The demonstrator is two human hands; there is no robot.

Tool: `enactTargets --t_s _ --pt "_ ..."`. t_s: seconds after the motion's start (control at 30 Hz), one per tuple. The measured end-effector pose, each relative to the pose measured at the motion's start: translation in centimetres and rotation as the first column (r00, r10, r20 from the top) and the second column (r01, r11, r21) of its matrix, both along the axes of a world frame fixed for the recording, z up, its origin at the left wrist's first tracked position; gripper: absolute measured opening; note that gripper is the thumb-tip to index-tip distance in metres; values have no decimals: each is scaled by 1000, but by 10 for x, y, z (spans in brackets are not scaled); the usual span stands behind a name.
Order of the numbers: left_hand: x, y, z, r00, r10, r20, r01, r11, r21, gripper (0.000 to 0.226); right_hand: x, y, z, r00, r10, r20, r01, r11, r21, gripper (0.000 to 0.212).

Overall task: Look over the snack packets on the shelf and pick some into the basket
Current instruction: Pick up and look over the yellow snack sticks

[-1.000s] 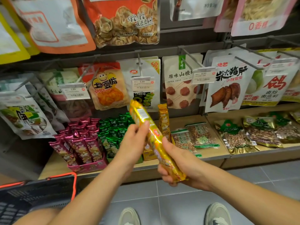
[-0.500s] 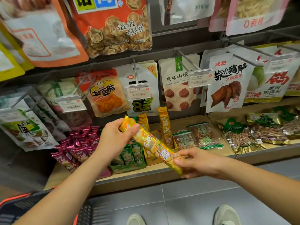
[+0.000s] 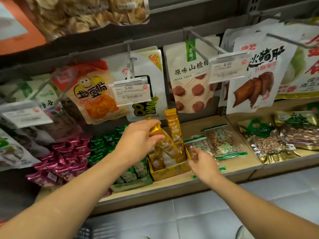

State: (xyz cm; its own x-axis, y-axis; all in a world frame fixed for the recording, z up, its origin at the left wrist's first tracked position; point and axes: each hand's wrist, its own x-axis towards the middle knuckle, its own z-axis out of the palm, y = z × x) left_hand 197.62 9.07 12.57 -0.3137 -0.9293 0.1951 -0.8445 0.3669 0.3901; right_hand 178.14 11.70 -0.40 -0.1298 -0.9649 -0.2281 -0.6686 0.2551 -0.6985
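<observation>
A shop aisle, snack bags hanging on pegs above a wooden shelf (image 3: pixel 172 188) and grey floor tiles below. The fingers of my left hand (image 3: pixel 138 140) are curled round the upper end of a gold packet (image 3: pixel 165 144), thumb beneath, pinching it firmly. The packet leans to the right, with its lower end down inside the yellow display box (image 3: pixel 169 171) at the near edge of the shelf. My right hand (image 3: pixel 202 163) hovers just right of that box, fingers loosely curled and gripping nothing, over a clear bag of nuts (image 3: pixel 222 142). A second gold packet (image 3: pixel 173 125) stands upright at the far side of the box. Green packets (image 3: pixel 103 145) lie to the left of the box, pink packets (image 3: pixel 65 157) further left. A price tag (image 3: pixel 130 92) hangs above.

This reads as the looking-over step, with nothing dropped in the basket, which I cannot make out clearly here. Next I must either let the packet settle in its box or lift it clear of the cardboard wall and carry it down and left without knocking the upright one.
</observation>
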Motion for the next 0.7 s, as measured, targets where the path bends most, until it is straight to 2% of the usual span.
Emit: enactTargets --t_s 0.13,0.2,0.3,0.43,0.5,0.6,0.7 --pt "-31 -22 -31 978 -27 209 14 998 61 48 9 -13 -13 997 44 -63 -42 999 24 39" --pt "-47 -31 -48 972 -13 235 -7 996 88 41 12 -13 -21 992 69 -105 -66 997 32 32" --pt "-64 -43 -72 988 49 148 -67 991 119 33 14 -10 -31 986 65 -153 -67 998 -8 26" --pt "-73 -53 -85 994 110 -24 -103 976 194 51 17 -2 -31 988 -20 -151 -8 983 -186 49" --pt "-72 -53 -82 991 114 -72 -98 975 200 59 20 -2 -27 990 -18 -142 -20 965 -262 50" --pt "-62 -49 -69 997 79 -14 -76 989 129 61 24 -3 -23 993 17 -116 -52 950 -307 49" --pt "-37 -56 -48 980 56 193 -38 995 -95 33 28 -2 -22 996 38 -83 -64 940 -335 47"
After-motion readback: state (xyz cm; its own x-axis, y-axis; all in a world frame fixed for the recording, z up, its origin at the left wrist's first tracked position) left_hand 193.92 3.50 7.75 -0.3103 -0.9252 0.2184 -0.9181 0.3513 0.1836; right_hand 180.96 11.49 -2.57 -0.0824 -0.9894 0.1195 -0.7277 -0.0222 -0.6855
